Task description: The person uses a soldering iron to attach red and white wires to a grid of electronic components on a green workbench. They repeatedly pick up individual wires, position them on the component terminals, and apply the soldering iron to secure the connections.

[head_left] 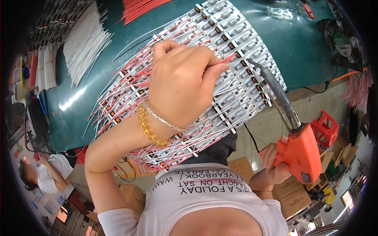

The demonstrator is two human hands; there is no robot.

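Note:
My left hand (179, 80) is over the panel of small circuit boards (236, 29), its thumb and forefinger closed on a red wire (229, 58). The wire's end reaches toward a row of boards. My right hand (275, 162) grips the handle of an orange soldering gun (300, 151). Its dark metal barrel slants up and left, and the thin tip is at the boards, just right of the red wire's end. Many red and white wires (132, 84) trail across the panel's left and lower parts. My left palm hides the middle of the panel.
Bundles of white wires (84, 43) and red wires (141, 8) lie on the green table (130, 45). A black fan (341, 43) stands at the right. Beyond the table edge are a red stool (325, 128) and cardboard boxes (293, 198). Another person (55, 173) sits at lower left.

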